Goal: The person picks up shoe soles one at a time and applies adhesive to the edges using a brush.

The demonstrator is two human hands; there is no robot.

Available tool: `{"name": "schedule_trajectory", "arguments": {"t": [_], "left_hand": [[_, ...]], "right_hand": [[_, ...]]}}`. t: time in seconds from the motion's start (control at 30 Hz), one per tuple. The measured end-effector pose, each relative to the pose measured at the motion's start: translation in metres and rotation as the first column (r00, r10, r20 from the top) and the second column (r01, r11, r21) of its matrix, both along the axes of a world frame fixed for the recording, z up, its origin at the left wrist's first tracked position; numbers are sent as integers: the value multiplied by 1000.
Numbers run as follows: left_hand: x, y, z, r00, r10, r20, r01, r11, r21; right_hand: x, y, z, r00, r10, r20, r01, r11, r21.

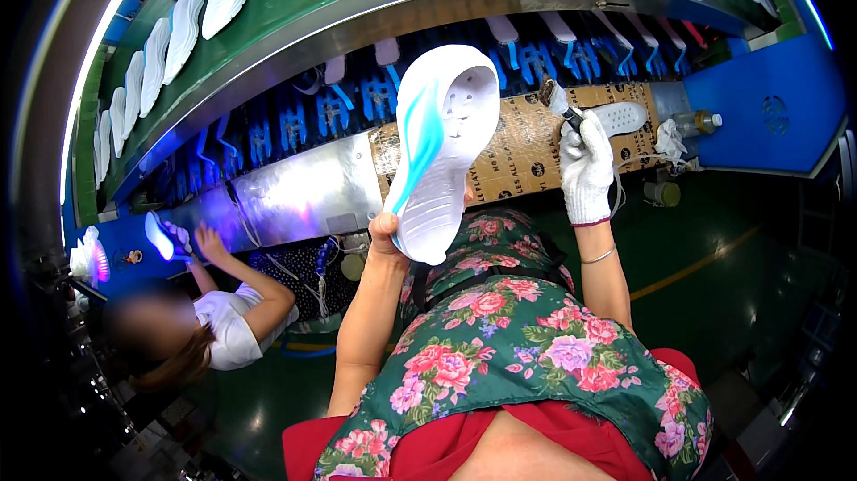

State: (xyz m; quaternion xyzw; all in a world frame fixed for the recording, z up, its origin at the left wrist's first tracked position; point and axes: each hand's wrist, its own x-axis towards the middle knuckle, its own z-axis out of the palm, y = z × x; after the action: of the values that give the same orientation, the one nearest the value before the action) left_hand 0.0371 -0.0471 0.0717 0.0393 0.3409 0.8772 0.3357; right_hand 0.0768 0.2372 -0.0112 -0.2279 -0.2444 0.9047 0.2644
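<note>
Floral apron (pixel 500 329) fills lower center. Bare left hand (pixel 385 235) pinches lower end of white-and-blue sole (pixel 446 159), raised mid-frame; thumb at its left edge, other fingers mostly hidden. Gloved right hand (pixel 586 161), right of center, curls fingers around brush (pixel 558 101), tip apart from sole. Second sole (pixel 618 118) on cardboard (pixel 527 142), right. Step in hand: likely brushing raised sole; next move calls for steady grip, controlled tip contact.

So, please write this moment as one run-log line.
left hand: bare, holds white-and-blue sole | right hand: gloved, holds brush | nearby: perforated sole on cardboard
</note>
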Motion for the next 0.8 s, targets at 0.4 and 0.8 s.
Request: {"name": "schedule_trajectory", "arguments": {"t": [0.4,0.8], "left_hand": [[1,-21,-7,999,-23,-45,22,1000,-22],[3,-43,-10,999,5,-49,-7,999,-39]], "right_hand": [[5,-26,17,999,2,35,-3,999,41],[5,-47,8,998,-5,68,2,999,42]]}}
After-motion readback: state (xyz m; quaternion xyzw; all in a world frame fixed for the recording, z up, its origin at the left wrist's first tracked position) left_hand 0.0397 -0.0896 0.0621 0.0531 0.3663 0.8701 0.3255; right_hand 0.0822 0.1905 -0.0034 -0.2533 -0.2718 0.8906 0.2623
